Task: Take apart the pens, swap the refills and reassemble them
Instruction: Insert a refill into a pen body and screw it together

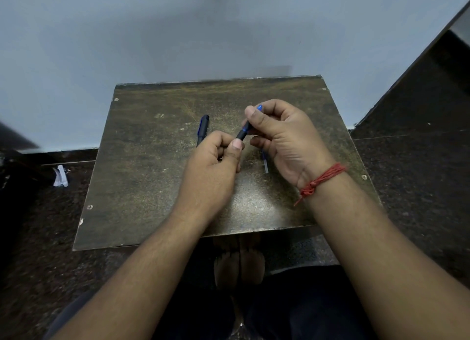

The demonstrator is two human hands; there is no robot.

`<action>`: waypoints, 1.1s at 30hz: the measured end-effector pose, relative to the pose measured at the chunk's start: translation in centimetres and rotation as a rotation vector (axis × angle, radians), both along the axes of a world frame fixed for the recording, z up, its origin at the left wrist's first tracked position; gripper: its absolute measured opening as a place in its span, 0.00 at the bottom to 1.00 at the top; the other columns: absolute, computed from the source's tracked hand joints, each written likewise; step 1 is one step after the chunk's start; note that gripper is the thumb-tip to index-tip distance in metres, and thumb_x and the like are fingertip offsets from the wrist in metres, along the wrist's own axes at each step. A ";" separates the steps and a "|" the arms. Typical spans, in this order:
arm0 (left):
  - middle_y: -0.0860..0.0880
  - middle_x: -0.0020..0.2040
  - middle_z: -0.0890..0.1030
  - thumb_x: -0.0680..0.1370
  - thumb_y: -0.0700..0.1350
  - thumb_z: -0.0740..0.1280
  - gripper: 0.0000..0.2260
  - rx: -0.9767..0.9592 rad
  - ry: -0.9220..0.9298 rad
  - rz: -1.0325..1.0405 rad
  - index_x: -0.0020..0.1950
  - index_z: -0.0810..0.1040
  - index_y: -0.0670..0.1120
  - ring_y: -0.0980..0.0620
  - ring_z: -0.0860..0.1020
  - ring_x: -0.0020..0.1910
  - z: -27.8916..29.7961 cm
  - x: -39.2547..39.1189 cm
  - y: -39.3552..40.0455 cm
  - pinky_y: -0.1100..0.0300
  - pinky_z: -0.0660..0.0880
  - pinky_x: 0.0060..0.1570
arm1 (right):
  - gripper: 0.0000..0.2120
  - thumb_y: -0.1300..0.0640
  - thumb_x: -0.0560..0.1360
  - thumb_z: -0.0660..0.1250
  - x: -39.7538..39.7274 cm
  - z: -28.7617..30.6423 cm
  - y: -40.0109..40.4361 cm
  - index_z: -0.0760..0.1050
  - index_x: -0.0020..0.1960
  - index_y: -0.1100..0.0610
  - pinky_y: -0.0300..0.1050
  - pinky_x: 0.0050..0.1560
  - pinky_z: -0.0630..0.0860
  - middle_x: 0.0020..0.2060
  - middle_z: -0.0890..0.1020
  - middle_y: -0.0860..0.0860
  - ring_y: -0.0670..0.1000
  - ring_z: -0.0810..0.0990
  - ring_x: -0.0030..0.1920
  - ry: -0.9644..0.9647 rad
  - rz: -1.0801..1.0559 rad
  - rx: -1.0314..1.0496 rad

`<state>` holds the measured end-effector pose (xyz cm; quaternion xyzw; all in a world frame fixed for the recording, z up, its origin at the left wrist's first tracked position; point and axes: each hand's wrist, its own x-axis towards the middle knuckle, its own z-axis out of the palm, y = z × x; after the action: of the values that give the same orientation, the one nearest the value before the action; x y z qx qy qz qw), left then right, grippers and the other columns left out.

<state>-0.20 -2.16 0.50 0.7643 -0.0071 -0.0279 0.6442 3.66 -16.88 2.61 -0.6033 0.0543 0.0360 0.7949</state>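
Pens are what we are working on, and the dark barrel with a blue tip (244, 131) is being held above the middle of the worn brown wooden bench (142, 187): our right hand (279, 141) is pinching its upper end, our left hand (216, 161) is curling round its lower end with the thumb against it. We are judging this as the unscrewing or rejoining step, though we cannot tell which. A thin clear refill with blue ink (265, 163) is lying on the bench just under our right hand, and a second dark pen with a blue clip (202, 130) is resting just beyond our left hand. Next we are expecting a twist with opposed hands, keeping the parts in line. Open bench is lying to both sides; the near edge is well apart from the loose parts.
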 end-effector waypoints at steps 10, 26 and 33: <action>0.55 0.32 0.76 0.81 0.53 0.63 0.10 -0.033 0.008 0.004 0.48 0.79 0.49 0.59 0.68 0.26 0.1 0.1 0.2 0.62 0.64 0.27 | 0.06 0.60 0.79 0.67 -0.3 0.1 -0.2 0.79 0.54 0.60 0.44 0.48 0.81 0.46 0.86 0.54 0.50 0.84 0.48 0.001 0.034 0.082; 0.56 0.31 0.76 0.80 0.54 0.63 0.10 -0.042 0.001 -0.004 0.48 0.79 0.49 0.60 0.68 0.25 0.3 0.1 0.1 0.64 0.65 0.26 | 0.05 0.58 0.78 0.68 -0.2 0.0 0.1 0.79 0.52 0.59 0.43 0.45 0.81 0.43 0.85 0.53 0.49 0.83 0.43 0.006 0.003 0.103; 0.55 0.31 0.76 0.79 0.55 0.62 0.11 -0.034 0.000 -0.007 0.48 0.79 0.49 0.59 0.68 0.25 0.2 0.0 0.0 0.61 0.64 0.28 | 0.02 0.62 0.77 0.69 -0.1 0.0 0.0 0.80 0.46 0.57 0.42 0.45 0.80 0.38 0.85 0.50 0.48 0.83 0.42 0.006 0.017 0.102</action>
<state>-0.17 -2.14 0.70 0.7532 -0.0102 -0.0301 0.6570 3.59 -16.84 2.65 -0.5623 0.0496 0.0471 0.8241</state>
